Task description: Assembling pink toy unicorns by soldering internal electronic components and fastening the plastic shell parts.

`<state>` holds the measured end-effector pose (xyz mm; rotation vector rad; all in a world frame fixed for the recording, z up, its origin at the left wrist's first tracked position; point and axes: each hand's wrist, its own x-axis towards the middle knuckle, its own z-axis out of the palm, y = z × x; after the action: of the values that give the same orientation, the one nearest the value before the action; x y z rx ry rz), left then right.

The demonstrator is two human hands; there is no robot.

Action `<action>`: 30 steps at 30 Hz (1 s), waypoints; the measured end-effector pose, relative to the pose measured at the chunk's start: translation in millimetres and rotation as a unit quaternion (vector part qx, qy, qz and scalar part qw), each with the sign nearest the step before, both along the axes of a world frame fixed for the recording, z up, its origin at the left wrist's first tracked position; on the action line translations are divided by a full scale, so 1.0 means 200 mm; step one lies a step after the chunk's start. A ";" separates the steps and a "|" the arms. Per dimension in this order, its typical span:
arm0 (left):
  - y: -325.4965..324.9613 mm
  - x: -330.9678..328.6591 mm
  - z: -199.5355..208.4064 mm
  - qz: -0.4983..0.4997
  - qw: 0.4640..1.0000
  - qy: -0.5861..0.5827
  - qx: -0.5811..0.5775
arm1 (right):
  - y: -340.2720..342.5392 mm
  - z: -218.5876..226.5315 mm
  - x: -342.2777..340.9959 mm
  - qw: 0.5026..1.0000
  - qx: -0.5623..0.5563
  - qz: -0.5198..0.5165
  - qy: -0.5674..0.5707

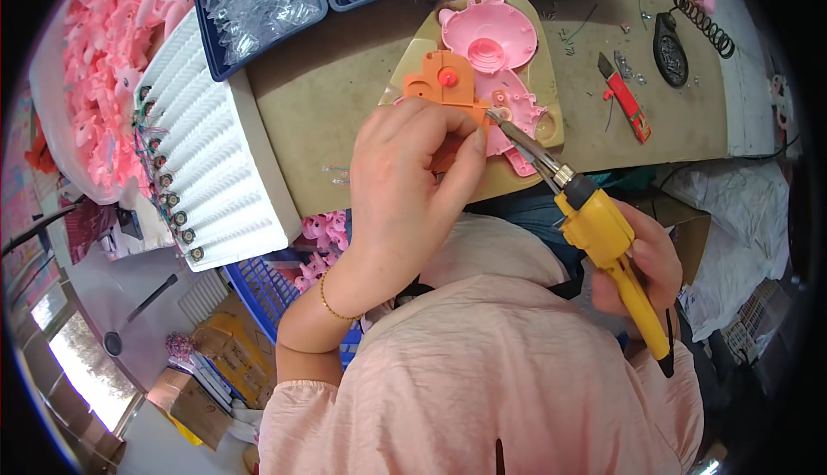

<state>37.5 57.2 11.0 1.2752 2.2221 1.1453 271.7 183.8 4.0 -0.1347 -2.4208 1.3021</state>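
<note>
My right hand (pixel 648 255) is closed round the yellow body of a soldering iron (pixel 603 232). Its metal tip reaches up and left, to the edge of an orange plastic part (pixel 439 79) with a red round piece on it. My left hand (pixel 409 182) bends over that orange part, fingers curled and thumb close to the fingertips, gripping its near side; the palm side is hidden. Under and beside it lies a pink toy shell half (pixel 514 100). Another pink shell (pixel 489 31), rounded with small ears, sits above. Both rest in a tan holder (pixel 548 62) on the table.
Blue bins (pixel 258 10) of clear plastic pieces line the table's far edge. A white ridged tray (pixel 215 148) with small wired round parts stands left, near a bag of pink toy pieces (pixel 121 70). On the right lie a red utility knife (pixel 627 100) and a black coiled-cord item (pixel 670 49).
</note>
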 end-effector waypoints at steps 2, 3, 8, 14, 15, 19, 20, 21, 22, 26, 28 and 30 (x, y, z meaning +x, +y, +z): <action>0.01 0.00 0.00 0.000 1.000 -0.001 -0.009 | 0.01 0.00 -0.01 1.000 -0.002 0.001 -0.005; 0.02 0.00 0.00 0.000 1.000 0.001 -0.009 | 0.02 0.00 -0.05 0.998 -0.038 0.005 0.042; 0.05 0.01 0.01 -0.001 1.000 0.000 -0.012 | 0.05 -0.01 -0.04 0.991 -0.075 -0.008 0.110; 0.02 0.01 0.02 0.014 1.000 -0.003 -0.010 | 0.06 0.03 0.07 0.949 -0.121 -0.256 0.136; 0.01 0.01 0.01 0.017 1.000 0.023 -0.007 | 0.14 0.03 0.10 0.924 -0.098 -0.334 0.161; -0.03 0.00 0.02 0.020 0.999 -0.011 -0.024 | 0.42 0.29 0.27 0.860 -0.053 -0.485 0.148; -0.05 0.00 0.02 0.023 0.999 -0.003 -0.027 | 0.47 0.33 0.28 0.861 -0.036 -0.493 0.122; -0.05 0.00 0.03 0.027 0.999 0.000 -0.031 | 0.55 0.31 0.25 0.862 -0.050 -0.489 0.122; -0.04 0.00 0.04 0.037 0.998 0.008 -0.047 | 0.64 0.28 0.21 0.870 -0.040 -0.481 0.098; -0.09 -0.16 0.04 0.103 0.987 -0.115 0.048 | 0.76 0.11 0.06 0.896 0.054 -0.437 0.049; -0.17 -0.26 0.04 0.145 0.984 -0.068 0.080 | 0.77 -0.02 0.08 0.886 0.005 -0.458 0.074; -0.27 -0.28 0.08 0.193 0.977 -0.068 0.059 | 0.72 -0.14 0.15 0.858 -0.116 -0.500 0.025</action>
<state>-17.7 2.7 26.6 0.7901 2.3901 1.4734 302.6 327.7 -23.2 -1.2157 -1.6522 1.0127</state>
